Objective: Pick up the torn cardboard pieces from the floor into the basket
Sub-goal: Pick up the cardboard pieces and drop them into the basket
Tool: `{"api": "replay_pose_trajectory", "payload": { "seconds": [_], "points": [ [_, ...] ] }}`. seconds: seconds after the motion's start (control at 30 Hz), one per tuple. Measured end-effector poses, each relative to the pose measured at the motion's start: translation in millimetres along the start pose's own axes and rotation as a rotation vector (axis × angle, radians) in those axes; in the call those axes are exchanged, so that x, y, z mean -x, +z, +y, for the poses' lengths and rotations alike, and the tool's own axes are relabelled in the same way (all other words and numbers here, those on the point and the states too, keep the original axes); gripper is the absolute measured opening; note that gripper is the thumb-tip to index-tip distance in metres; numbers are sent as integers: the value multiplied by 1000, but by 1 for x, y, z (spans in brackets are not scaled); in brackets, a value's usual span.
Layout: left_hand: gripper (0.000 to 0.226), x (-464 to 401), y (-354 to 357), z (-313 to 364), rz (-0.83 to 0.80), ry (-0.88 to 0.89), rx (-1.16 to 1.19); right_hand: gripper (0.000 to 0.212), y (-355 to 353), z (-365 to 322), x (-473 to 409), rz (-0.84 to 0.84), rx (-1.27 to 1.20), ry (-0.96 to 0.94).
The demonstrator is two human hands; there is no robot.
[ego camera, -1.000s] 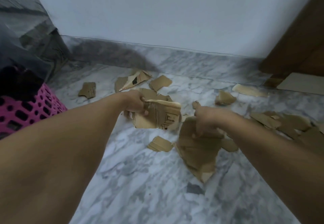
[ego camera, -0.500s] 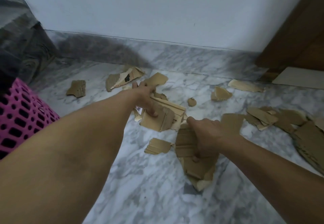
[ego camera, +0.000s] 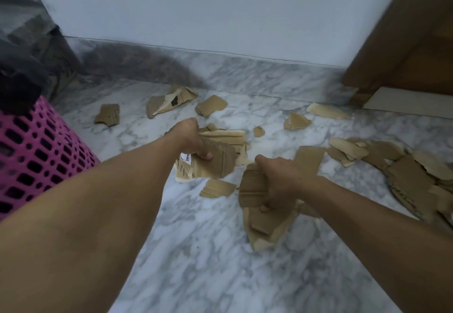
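Floor: grey-veined white marble [ego camera: 208,251], with a matching marble skirting [ego camera: 245,72] below a plain pale wall [ego camera: 196,6]. A brown wooden door frame [ego camera: 392,43] stands at far right.

Hidden or cut off: the pink perforated plastic basket [ego camera: 36,151] at far left is cropped by the frame edge, and its inside is not visible. A dark, blurred mass [ego camera: 22,43] sits above it and cannot be identified. The cardboard heap [ego camera: 416,180] at right runs out of frame.

Left hand [ego camera: 191,138]: closed around a bunch of cardboard pieces [ego camera: 218,158], held just above the floor; the fingers curl under the front sheet. The bunch's long axis runs roughly left to right.

Right hand [ego camera: 279,180]: closed on a second bunch of cardboard [ego camera: 257,217], thumb on top. Its long axis runs toward the camera, the torn lower end pointing down the frame.

Material: brown corrugated board with ragged torn edges; ribbing is visible on the right-hand bunch, and printing on a pale scrap under the left-hand bunch.

Loose pieces on the floor: one small scrap [ego camera: 217,188] between the hands, and several [ego camera: 107,114] near the skirting, well apart from the basket.
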State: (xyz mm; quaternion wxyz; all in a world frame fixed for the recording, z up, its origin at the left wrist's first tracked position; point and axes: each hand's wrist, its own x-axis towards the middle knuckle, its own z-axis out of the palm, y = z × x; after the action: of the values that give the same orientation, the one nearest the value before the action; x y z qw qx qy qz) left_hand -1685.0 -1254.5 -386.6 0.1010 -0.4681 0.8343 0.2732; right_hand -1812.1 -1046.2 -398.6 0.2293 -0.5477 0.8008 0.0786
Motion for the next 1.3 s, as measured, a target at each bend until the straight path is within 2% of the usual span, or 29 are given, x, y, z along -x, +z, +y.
{"api": "replay_pose_trajectory", "payload": {
  "seconds": [0.1,0.2,0.23,0.37,0.47,0.57,0.67,0.8,0.93,1.07,1.13,1.2,1.3],
  "points": [
    [81,16,2,-10,20,-38,154,75,-5,2,3,7,-127,34],
    [80,31,10,-23,32,-67,254,108,-19,7,7,17,-294,147],
    [79,36,13,-25,37,-71,273,112,-26,10,9,6,-320,168],
    [79,52,25,-29,66,-86,306,117,-41,11,25,-150,-255,126],
    [70,63,32,-27,95,-112,267,104,-15,-7,41,-168,-116,32],
    [59,72,36,-23,138,-147,256,101,15,-11,51,-69,33,-35],
    [56,79,39,-18,183,-171,197,91,25,-8,56,13,-63,-8],
    [50,89,35,-12,184,-191,186,87,19,-10,58,18,-208,41],
    [43,103,22,-6,168,-162,228,72,-3,1,59,7,-269,97],
    [45,124,-12,9,206,-94,267,59,-50,5,71,60,-338,73],
    [51,136,-38,20,232,-54,306,44,-84,1,84,108,-336,58],
    [55,151,-65,31,291,-25,332,41,-115,-7,95,173,-346,41],
    [50,182,-112,43,370,27,346,38,-157,-25,113,265,-324,-20]
  ]
}}
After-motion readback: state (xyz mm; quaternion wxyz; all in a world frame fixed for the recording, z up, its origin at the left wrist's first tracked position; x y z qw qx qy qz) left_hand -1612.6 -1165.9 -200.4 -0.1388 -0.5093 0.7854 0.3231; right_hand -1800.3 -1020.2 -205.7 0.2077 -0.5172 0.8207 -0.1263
